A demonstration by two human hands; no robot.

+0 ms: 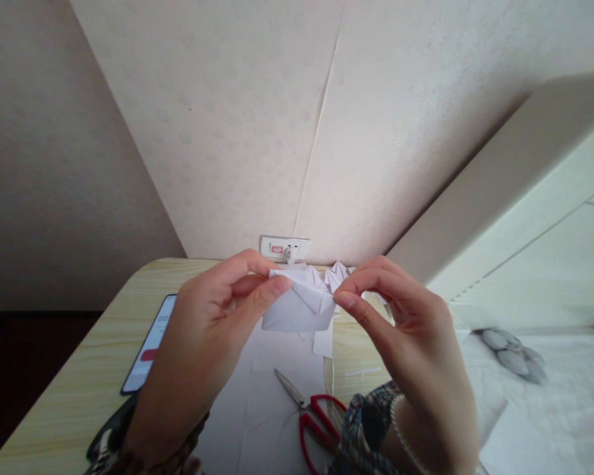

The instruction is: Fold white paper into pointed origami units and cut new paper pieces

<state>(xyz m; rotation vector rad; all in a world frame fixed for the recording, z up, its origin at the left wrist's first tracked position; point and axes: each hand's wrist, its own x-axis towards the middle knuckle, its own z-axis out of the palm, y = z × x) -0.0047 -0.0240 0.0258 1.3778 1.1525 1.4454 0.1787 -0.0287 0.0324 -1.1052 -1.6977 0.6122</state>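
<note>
A small folded white paper is held up above the table between my two hands. My left hand pinches its upper left corner between thumb and fingers. At the paper's right edge, my right hand has thumb and forefinger pressed together on the corner. A diagonal flap shows on the side facing me. Behind it stand several pointed folded paper pieces, partly hidden by the held paper and my fingers.
Red-handled scissors lie partly open on white paper sheets, below my hands. A phone with a lit screen lies left, partly behind my left wrist. A wall socket with a plug sits behind the wooden table.
</note>
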